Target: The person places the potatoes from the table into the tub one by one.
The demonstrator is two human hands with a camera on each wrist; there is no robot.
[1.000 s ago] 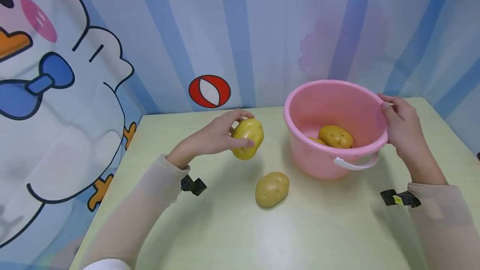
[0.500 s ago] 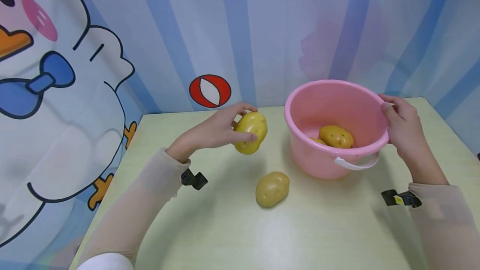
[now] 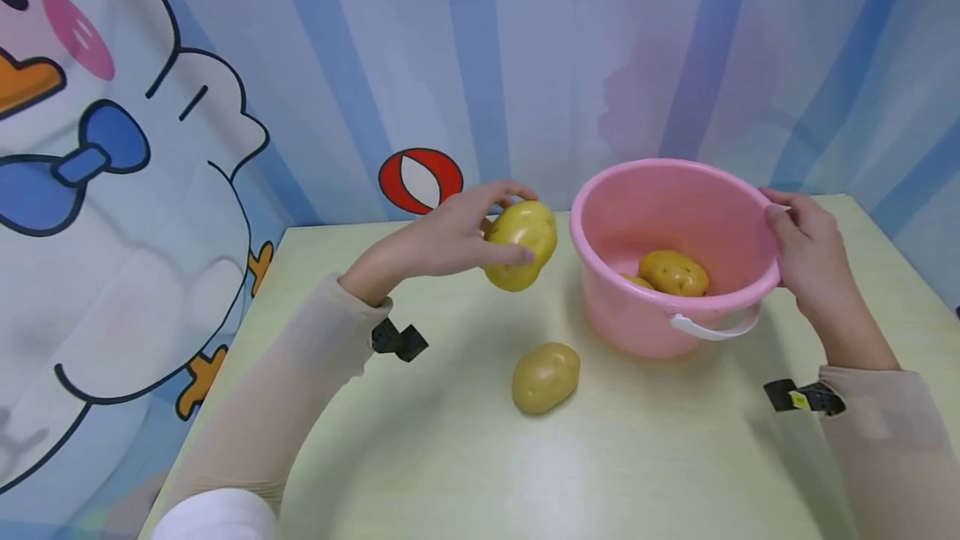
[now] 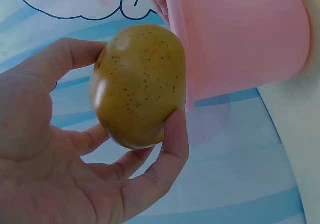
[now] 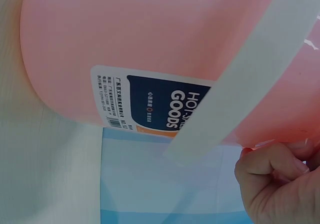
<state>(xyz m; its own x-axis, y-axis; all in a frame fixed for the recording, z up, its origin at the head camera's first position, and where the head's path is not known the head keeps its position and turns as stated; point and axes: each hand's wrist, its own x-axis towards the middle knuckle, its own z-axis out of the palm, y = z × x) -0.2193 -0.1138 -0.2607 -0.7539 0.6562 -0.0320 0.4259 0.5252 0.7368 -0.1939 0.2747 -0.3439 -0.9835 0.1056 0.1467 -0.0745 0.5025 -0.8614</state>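
Four smooth, rounded potatoes (image 3: 546, 378): two in the plastic bucket (image 3: 624, 323), one near-left of it, one left, gripped by the left hand (image 3: 463, 233); the right hand (image 3: 812, 257) holds the bucket.

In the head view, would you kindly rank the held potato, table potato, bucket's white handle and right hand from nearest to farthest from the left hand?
1. Held potato, in the left hand.
2. Table potato, front-left of the pink bucket.
3. White handle, on the bucket's near side.
4. Right hand, gripping the bucket's right side.
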